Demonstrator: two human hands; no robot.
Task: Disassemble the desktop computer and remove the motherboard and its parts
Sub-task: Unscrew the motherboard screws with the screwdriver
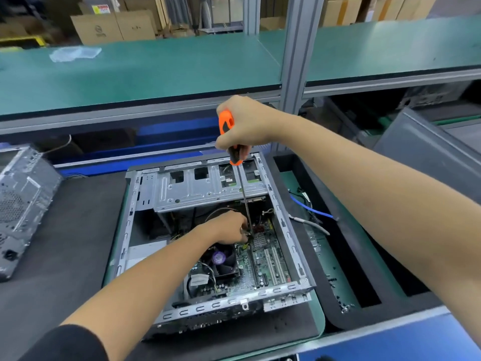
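An open desktop computer case (291, 230) lies on its side on the dark mat. Inside it sits the green motherboard (270, 261) with a black CPU fan (223, 259) and white slots. My right hand (244, 123) grips the orange and black handle of a long screwdriver (244, 194), held upright above the case. Its shaft runs down to the board near the fan. My left hand (229, 227) is inside the case, its fingertips pinching at the screwdriver's tip, which they partly hide. A silver drive cage (203, 188) spans the far end of the case.
A second grey case (20, 204) stands at the left. A black tray (333, 256) at the right holds blue and grey cables and small screws. A green shelf (156, 71) runs across above the bench, with a grey post (299, 48). Cardboard boxes stand behind.
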